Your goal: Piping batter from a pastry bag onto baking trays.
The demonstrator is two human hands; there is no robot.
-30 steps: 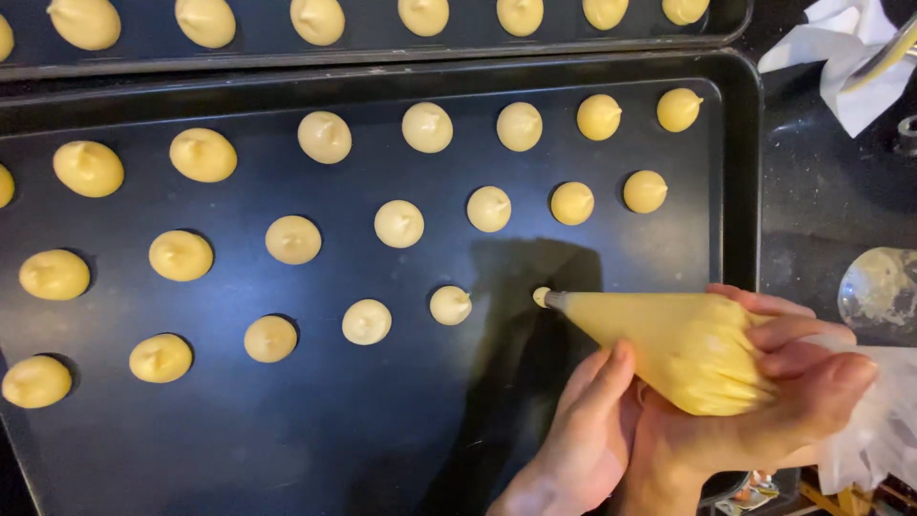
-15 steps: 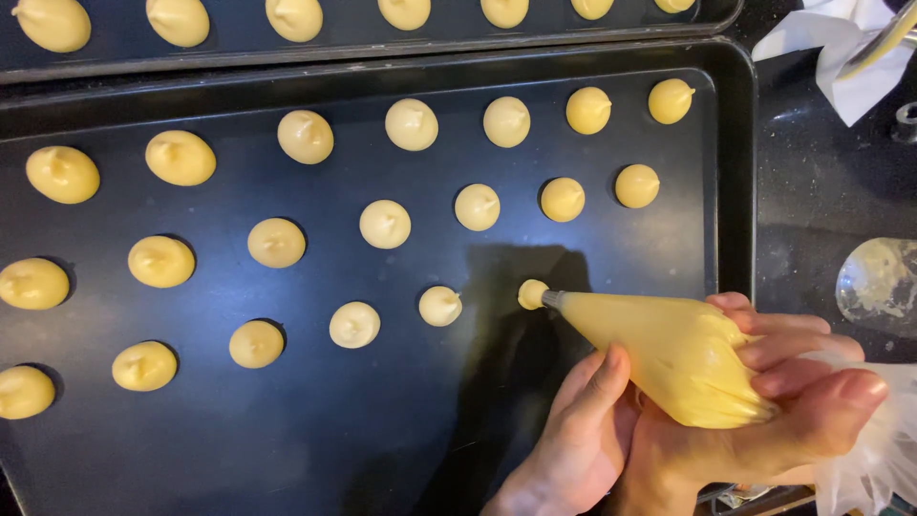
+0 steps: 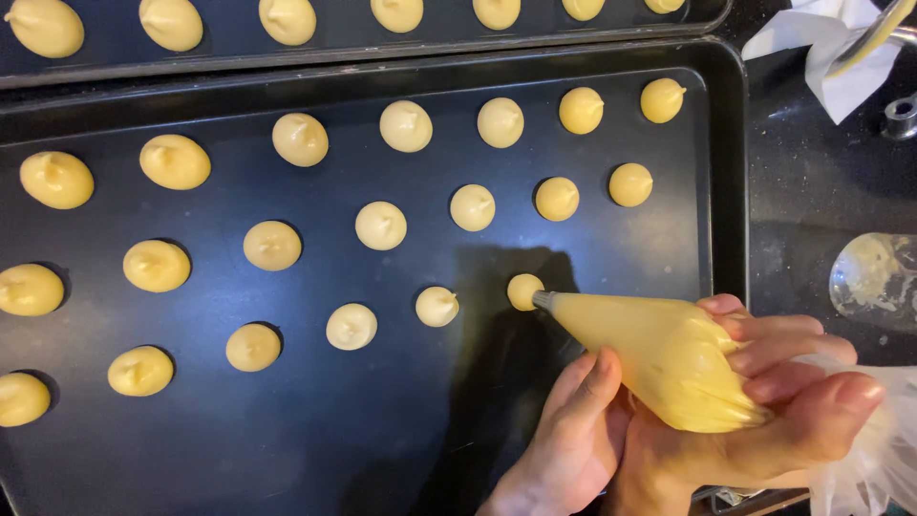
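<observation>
Here, piping bag [image 3: 659,354] in both hands [image 3: 688,430].

Matt dark metal tray [image 3: 573,449]; clear glossy plastic piping bag [image 3: 669,354].

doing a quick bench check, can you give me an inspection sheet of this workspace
surface: dark counter, smeared at right
job's things: piping bag, nozzle at fresh mound; near tray holds rows of mounds; second tray behind
clutter: white paper; smeared clear container
grippers: right hand squeezes the bag; left hand supports it beneath
cables: nothing seen
surroundings: metal fitting
</observation>
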